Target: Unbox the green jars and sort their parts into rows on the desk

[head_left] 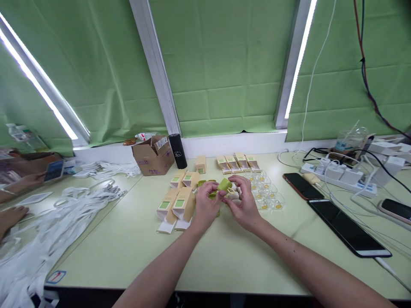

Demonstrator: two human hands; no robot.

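A small green case (224,185) with a pale loop at its lower side is held up between both hands. My left hand (207,204) pinches it with thumb and fingers from the left. My right hand (244,204) closes its fingertips on its right side, by the loop. Behind and below the hands, more green pieces (212,195) and whitish pieces (234,195) are partly hidden. Open beige boxes (184,203) with green labels lie left of my hands. On the right stand clear plastic trays (263,192) with yellow items in their cups.
More beige boxes (239,163) lie at the back. A brown carton (153,156) and black bottle (177,151) stand near the wall. Phones (348,226) and a power strip (340,179) with cables lie right. At left, white lanyards (64,218) lie near another person's hands (13,218).
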